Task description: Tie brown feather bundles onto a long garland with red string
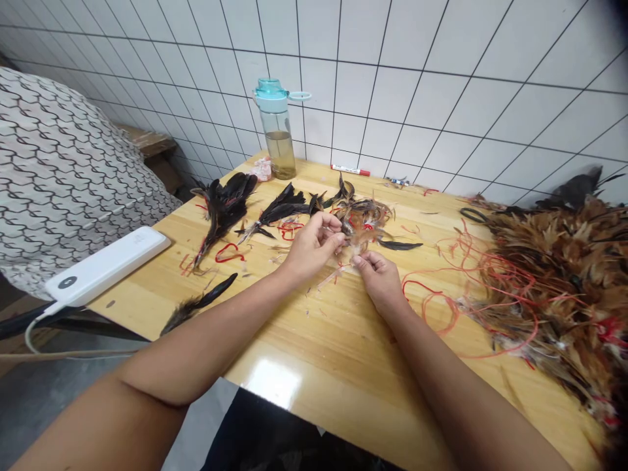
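Note:
Both hands are close together over the middle of the wooden table [294, 314]. My left hand [314, 245] is closed, its thumb and fingers pinching the side of a small brown fluffy feather [359, 247]. From the right, my right hand [380, 278] pinches the lower end of that same feather between thumb and finger. Just behind the hands lies a loose heap of brown feathers [370, 212] with red string in it. One dark feather [400, 245] sticks out to its right. Whether the fingers hold one feather or a few is too small to tell.
Black feather bunches [223, 206] and red string [229, 252] lie left. A large pile of brown feathers [554, 261] with tangled red strings [456, 307] covers the right. Behind stand a water bottle [277, 134] and a red marker [350, 170]. A white power bank [108, 265] rests at the left edge.

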The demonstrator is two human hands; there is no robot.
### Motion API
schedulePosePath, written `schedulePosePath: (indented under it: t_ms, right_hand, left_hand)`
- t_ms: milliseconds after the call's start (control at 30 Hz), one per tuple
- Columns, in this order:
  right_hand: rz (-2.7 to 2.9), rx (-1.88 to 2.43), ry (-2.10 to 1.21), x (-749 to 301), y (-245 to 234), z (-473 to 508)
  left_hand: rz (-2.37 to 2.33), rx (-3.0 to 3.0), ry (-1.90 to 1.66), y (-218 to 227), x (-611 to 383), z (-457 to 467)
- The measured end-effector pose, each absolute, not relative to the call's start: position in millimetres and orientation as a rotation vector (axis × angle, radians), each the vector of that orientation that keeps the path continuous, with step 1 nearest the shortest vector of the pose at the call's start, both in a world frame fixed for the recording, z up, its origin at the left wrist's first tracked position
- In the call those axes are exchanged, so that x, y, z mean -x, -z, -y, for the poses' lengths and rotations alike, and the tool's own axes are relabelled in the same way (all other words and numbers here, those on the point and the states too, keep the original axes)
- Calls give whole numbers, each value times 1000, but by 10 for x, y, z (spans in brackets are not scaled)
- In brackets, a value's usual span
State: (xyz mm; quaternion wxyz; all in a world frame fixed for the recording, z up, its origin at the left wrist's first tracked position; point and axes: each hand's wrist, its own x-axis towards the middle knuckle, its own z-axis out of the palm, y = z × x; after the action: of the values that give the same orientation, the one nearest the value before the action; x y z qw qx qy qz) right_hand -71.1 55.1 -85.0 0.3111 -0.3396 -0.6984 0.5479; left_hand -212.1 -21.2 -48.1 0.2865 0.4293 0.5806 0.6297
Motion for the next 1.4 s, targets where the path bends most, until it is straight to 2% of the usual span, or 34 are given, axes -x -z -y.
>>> schedulePosePath:
  t_ms: [167,400,533,833,1067,1400]
  right_hand:
    - [1898,863,-1378,712,872,-567]
    - [2092,879,-1022,714,905,-536]
    - [2132,876,-935,709,926,-525]
    - [2023,797,-1223,720,895,-511]
    - [1934,749,-1535,698,833,-566]
    - [1906,806,-1557,688,796,-566]
  left_hand:
    - [-1456,-1072,-1361,504,2123,206]
    - [-1744,-1260,-1308,582,2023,202]
    - [-1837,-1383,-1284,625,2020,188]
    - [-1450,-951,-1459,572,2114,168]
    - [-1372,-1064,-1413,569,2160,188]
    - [-1425,-1223,-1427,476,2176,200]
